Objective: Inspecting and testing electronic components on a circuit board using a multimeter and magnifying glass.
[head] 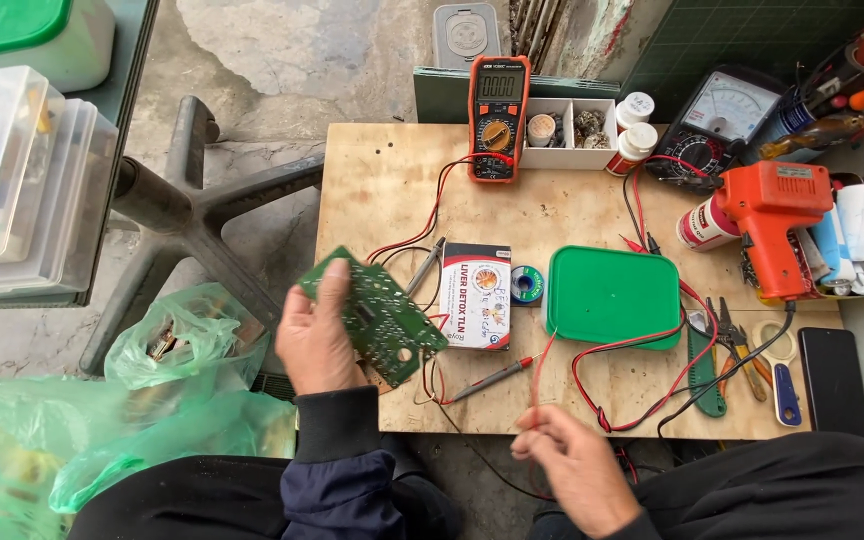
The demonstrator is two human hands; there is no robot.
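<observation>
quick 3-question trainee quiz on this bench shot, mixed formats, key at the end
1. True or false: the left hand holds the green circuit board off the plywood table.
2. What is the right hand pinching? A) the red lead wire B) the pliers C) the solder spool
3. Fill in: the orange multimeter stands at the table's ___ edge, away from the person.

Key: 1 true. 2 A. 3 far.
</observation>
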